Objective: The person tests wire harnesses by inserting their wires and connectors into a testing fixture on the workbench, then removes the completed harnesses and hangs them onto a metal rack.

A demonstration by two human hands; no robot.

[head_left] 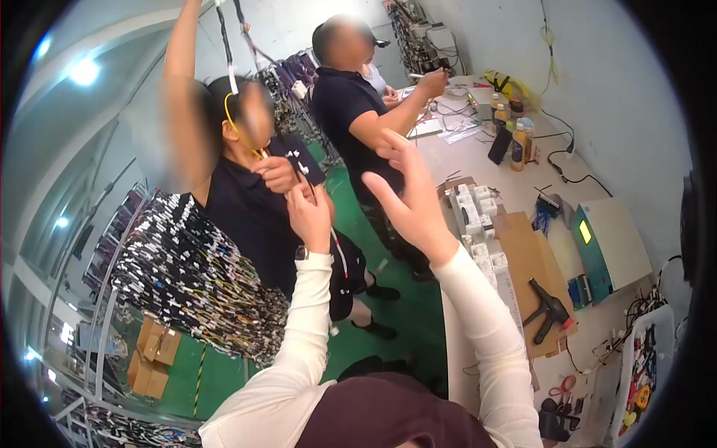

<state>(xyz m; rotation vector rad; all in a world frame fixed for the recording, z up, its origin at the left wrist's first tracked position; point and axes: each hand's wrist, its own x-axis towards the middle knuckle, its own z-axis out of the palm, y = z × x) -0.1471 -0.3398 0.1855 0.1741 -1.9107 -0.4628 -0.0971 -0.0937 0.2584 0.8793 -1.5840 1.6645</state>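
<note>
My left hand (310, 218) is raised at the centre, its fingers pinched together beside a co-worker's hand (277, 174). A thin dark cable with a white and red end (338, 250) hangs down past my left fingers, which seem closed on it. The co-worker's hand holds cables, among them a yellow wire (230, 119). My right hand (411, 198) is held up in the air with thumb and fingers apart, and nothing is in it. Behind it lies the table (538, 187) with white connectors (474, 209) in a row.
Another person (351, 104) stands at the table's far end. Bottles (518, 145), a teal device (597, 243), a black heat gun (547, 310) on cardboard and a bin of small parts (642, 366) are at the right. Bundled cables (198, 276) hang at the left.
</note>
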